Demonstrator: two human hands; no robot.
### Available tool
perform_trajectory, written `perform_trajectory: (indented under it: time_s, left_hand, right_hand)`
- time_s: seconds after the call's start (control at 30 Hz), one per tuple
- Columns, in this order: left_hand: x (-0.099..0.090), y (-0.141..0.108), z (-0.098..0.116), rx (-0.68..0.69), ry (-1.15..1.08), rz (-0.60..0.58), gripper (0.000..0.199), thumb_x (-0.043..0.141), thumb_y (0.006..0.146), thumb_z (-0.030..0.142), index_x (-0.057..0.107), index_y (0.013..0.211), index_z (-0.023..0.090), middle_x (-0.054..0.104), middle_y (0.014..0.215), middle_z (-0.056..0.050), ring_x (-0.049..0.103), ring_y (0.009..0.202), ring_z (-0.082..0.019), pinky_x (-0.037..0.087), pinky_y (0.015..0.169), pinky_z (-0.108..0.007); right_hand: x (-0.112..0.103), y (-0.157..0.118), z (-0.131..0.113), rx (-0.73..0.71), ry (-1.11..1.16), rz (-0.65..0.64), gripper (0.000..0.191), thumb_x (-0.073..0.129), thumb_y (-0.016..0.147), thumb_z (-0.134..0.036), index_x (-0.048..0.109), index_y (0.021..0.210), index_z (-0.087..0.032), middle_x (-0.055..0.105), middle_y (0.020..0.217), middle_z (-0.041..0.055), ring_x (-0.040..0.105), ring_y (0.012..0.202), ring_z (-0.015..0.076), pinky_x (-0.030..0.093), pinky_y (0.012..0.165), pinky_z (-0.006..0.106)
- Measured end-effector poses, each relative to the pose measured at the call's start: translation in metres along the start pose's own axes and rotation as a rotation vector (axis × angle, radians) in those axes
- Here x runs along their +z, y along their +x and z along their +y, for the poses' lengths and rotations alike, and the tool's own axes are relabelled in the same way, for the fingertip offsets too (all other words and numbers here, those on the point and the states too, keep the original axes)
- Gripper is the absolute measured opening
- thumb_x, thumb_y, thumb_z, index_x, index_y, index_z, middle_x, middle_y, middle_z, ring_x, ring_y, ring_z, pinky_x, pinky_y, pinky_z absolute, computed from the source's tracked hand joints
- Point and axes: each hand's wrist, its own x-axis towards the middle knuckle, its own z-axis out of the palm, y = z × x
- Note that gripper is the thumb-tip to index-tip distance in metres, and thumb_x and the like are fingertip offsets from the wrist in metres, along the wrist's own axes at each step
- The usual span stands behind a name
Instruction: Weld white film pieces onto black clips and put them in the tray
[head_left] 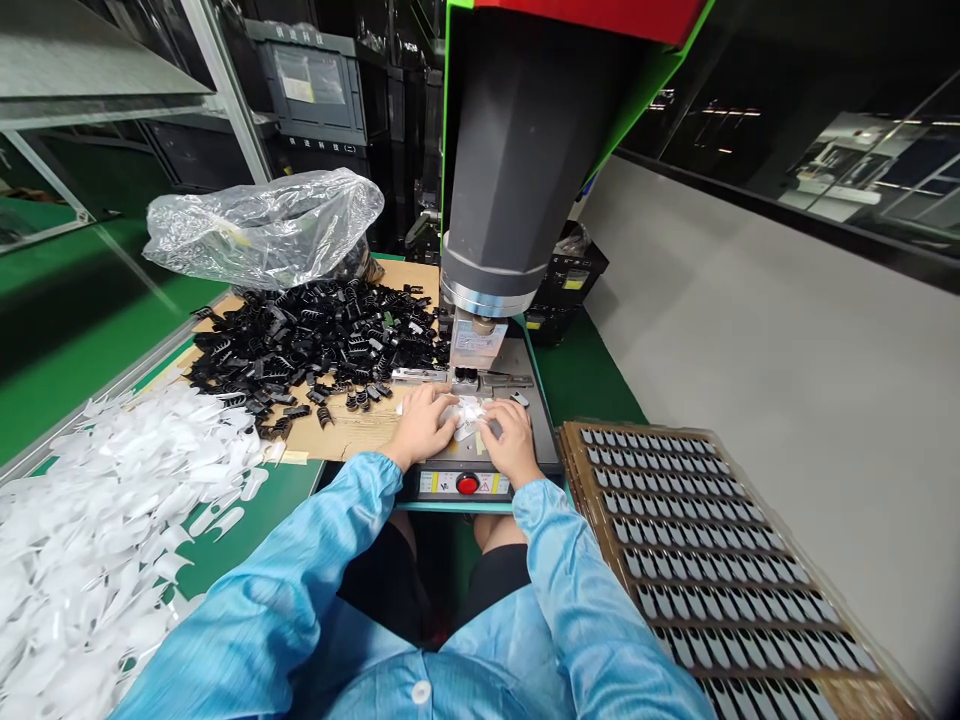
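Several thin white plastic pieces [470,412] lie in a small heap on the dark base of a press-like machine [501,190]. My left hand [422,424] rests at the heap's left side, thumb and fingers apart, fingertips touching the pieces. From the right, my right hand [511,440] reaches the same heap with its fingers curved and thumb spread. Just beyond my fingers, a small black part [466,375] sits in the metal fixture below the machine's metal head [478,338]. One loose white piece [519,399] lies by my right fingertips.
Black clip-like parts [322,335] are heaped on cardboard [360,428] at left, behind a large pile of white pieces [97,530]. A clear plastic bag [262,228] lies behind them. A red button [467,484] faces me. Right stands a tray [576,462] with rows of parts.
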Motion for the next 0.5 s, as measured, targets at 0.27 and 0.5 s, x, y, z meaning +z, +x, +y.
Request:
perform_trajectory:
  time_s: [0.27, 0.5]
  left_hand:
    - [-0.009, -0.019, 0.007, 0.082, 0.111, -0.081, 0.033, 0.064, 0.099, 0.045, 0.073, 0.127, 0.029, 0.059, 0.146, -0.011, 0.046, 0.143, -0.038, 0.036, 0.116, -0.061]
    - [-0.012, -0.03, 0.008, 0.078, 0.108, -0.066, 0.037, 0.064, 0.1, 0.047, 0.069, 0.13, 0.026, 0.06, 0.144, -0.013, 0.048, 0.141, -0.037, 0.036, 0.117, -0.059]
  right_hand:
    - [-0.005, -0.021, -0.002, 0.085, -0.223, 0.032, 0.025, 0.057, 0.084, -0.006, 0.065, 0.099, -0.023, 0.069, 0.121, 0.0103, 0.055, 0.123, 0.0307, 0.044, 0.107, 0.047]
    - [-0.005, -0.017, -0.008, 0.101, -0.247, -0.01, 0.027, 0.06, 0.089, -0.011, 0.067, 0.111, -0.023, 0.069, 0.125, 0.0097, 0.053, 0.125, 0.0302, 0.041, 0.108, 0.046]
